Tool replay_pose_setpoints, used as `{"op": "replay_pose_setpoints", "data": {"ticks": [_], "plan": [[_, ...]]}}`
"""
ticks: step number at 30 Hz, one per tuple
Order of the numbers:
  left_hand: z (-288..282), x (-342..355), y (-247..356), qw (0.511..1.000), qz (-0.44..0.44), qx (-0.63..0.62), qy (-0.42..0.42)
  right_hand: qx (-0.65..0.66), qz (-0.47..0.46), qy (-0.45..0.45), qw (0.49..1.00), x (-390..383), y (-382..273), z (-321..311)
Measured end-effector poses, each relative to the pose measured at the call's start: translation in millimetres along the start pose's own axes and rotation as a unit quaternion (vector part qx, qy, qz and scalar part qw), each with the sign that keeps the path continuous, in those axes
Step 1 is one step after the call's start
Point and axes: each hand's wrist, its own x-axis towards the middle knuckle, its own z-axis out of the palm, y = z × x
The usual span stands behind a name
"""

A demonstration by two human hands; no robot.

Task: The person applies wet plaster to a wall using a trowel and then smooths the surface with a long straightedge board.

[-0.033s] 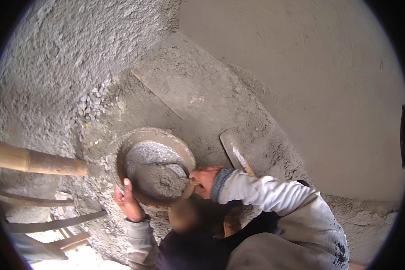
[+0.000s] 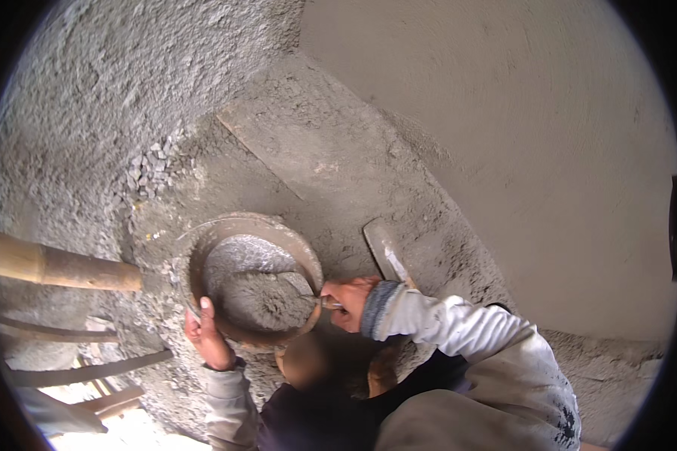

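A round brown pan [image 2: 255, 222] holds wet grey mortar [image 2: 263, 304]. My left hand [image 2: 209, 337] grips its near-left rim, thumb upright on the edge. At the right rim, my right hand [image 2: 347, 304] is closed on a short handle of a trowel, whose pale metal blade [image 2: 297, 283] lies partly buried in the mortar. Beside the pan, to the right, a long flat float [image 2: 384, 248] rests on the rough grey surface.
A thick bamboo pole [image 2: 68, 267] and several thinner wooden bars [image 2: 90, 364] jut in from the left. Stone chips [image 2: 152, 165] lie behind the pan. A flat board [image 2: 293, 150] crusted with cement lies beyond it. A smooth plastered wall [image 2: 504, 150] rises at right.
The whole view has shifted slightly left, with the pan and my left hand a little more so. Both grips look the same.
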Motion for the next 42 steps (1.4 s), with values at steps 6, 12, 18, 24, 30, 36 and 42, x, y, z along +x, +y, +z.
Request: {"op": "replay_pose_setpoints", "data": {"ticks": [6, 12, 18, 24, 30, 36, 42], "plan": [[-10.5, 4.2, -6.9, 0.997, -0.029, -0.065, 0.010, 0.154, -0.097, 0.038, 0.983, -38.1, 42.9, -77.0], [-4.3, 7.8, -8.0, 0.999, -0.034, -0.042, -0.006, 0.460, 0.392, 0.071, 0.794, -39.2, 193.0, -138.3], [-6.7, 4.2, -4.3, 0.999, -0.031, -0.019, 0.032, 0.239, 0.173, 0.299, 0.907, -57.8, 138.7, -109.6], [9.8, -5.1, 6.6, 0.999, -0.020, -0.030, 0.000, -0.239, -0.006, 0.076, 0.968, -13.3, -10.0, -25.8], [13.7, -9.6, 6.5, 1.000, 0.019, -0.010, -0.006, -0.099, 0.013, -0.091, 0.991, 35.3, -20.4, 5.3], [3.2, -2.7, 7.2, 0.995, -0.061, -0.079, 0.000, 0.054, -0.039, -0.030, 0.997, -3.6, 8.8, -46.2], [-5.3, 2.4, 2.7, 0.998, -0.028, -0.059, 0.004, 0.156, -0.022, -0.017, 0.987, 7.6, 38.9, -105.4]]}}
